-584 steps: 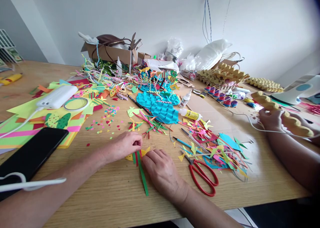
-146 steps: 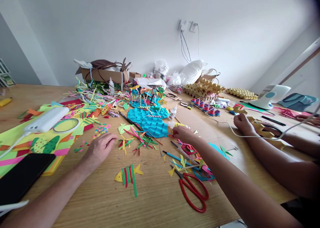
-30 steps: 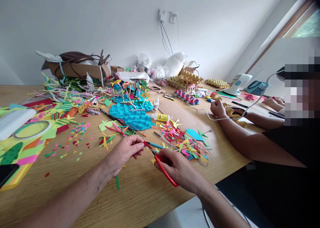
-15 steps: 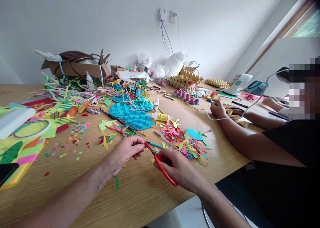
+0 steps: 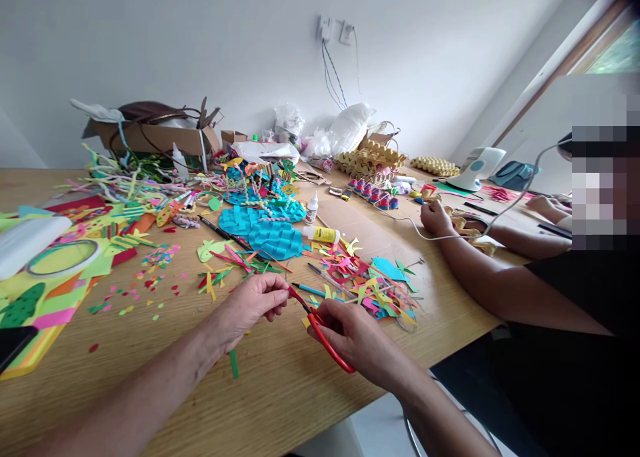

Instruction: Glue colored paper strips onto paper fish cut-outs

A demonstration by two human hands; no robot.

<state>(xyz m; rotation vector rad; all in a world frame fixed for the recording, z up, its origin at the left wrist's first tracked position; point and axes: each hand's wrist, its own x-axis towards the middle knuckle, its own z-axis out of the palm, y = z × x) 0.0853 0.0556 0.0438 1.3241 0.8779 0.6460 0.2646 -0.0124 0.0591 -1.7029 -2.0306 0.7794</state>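
From my head camera, my left hand pinches a small red paper strip just above the bench, in from its near edge; my right hand is curled around the red-handled scissors, their blades right at the strip; I cannot tell whether they have cut through; a green strip pokes out below my left wrist, and whatever it joins is hidden; as I judge it, plenty is done: striped paper fish lie on the coloured sheets to the left, and others stand among the blue paper pieces toward the far edge; this trimming looks unfinished, the red strip not yet laid down; the glue bottle lies beyond my hands, near the scraps.
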